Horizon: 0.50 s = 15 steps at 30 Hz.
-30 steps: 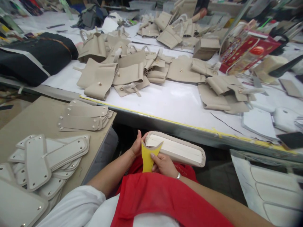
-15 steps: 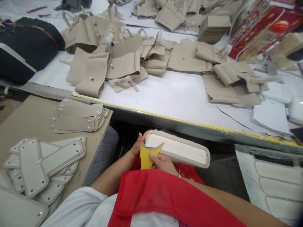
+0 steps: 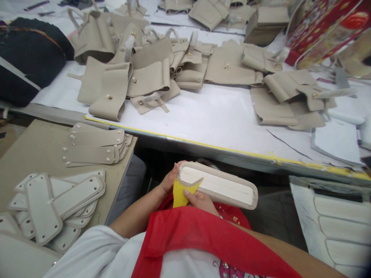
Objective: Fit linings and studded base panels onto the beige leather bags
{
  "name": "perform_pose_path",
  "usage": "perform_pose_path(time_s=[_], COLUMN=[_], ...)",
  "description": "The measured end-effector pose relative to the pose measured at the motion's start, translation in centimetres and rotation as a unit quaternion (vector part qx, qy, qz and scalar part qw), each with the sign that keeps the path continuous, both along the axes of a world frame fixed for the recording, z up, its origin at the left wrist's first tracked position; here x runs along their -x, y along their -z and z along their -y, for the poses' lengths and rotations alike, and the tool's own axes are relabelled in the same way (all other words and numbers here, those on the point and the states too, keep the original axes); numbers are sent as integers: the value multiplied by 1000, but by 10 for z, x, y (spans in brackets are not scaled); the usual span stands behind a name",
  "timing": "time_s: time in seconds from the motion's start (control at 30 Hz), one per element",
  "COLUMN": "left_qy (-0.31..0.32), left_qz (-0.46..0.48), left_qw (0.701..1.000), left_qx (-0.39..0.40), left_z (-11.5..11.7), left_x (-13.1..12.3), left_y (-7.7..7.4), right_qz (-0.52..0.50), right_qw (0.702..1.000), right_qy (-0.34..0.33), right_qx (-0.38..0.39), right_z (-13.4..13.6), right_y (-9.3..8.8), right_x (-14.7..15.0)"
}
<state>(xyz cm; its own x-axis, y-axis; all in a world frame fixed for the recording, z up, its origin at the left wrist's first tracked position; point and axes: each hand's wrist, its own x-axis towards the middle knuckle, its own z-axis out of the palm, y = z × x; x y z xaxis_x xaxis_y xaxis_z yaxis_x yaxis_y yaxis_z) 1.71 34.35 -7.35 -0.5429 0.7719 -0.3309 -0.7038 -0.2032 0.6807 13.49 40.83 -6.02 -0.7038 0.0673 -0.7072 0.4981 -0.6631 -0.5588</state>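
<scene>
A long beige bag piece (image 3: 223,186) with rounded ends lies across my lap, its white face turned up and a seam line running along it. My left hand (image 3: 171,180) is wrapped round its left end, the fingers partly hidden behind it. In my right hand (image 3: 204,202) is a flat yellow piece (image 3: 180,196) with a curved notch, pinched between thumb and fingers. The notched edge sits against the rounded left end of the bag piece. My right wrist is partly behind the red apron (image 3: 203,227).
Beige bag parts (image 3: 147,79) with metal clasps lie heaped on the white table (image 3: 214,112) ahead. At left, a board (image 3: 37,143) carries beige strips (image 3: 92,146) and white riveted panels (image 3: 43,208). A pale panel (image 3: 342,208) stands at right.
The view has shifted slightly. Both hands keep their grip, and the yellow piece stays at the left end of the bag piece.
</scene>
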Motion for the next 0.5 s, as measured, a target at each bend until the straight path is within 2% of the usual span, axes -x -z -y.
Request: perform_pose_path(time_s=[0.1, 0.17, 0.23, 0.3, 0.37, 0.43, 0.5], left_qy=[18, 48, 88, 119, 120, 108, 117], left_qz=[-70, -147, -231, -316, -392, -451, -486], left_qw=[996, 984, 956, 916, 876, 851, 839], left_qx=[43, 92, 156, 218, 255, 248, 217], left_z=[6, 12, 17, 18, 14, 4, -8], left_x=[4, 11, 19, 27, 33, 34, 31], left_y=[3, 3, 1, -5, -15, -25, -31], right_qz=[-3, 0, 6, 16, 35, 59, 71], right_qw=[1000, 999, 999, 998, 997, 995, 993], right_qy=[6, 2, -8, -22, -26, -28, -30], right_qx=[-20, -38, -50, -57, -60, -71, -87], right_z=[3, 4, 7, 10, 13, 16, 18], right_y=[0, 0, 0, 0, 1, 2, 2], right_x=[-2, -4, -6, -6, -3, 0, 4])
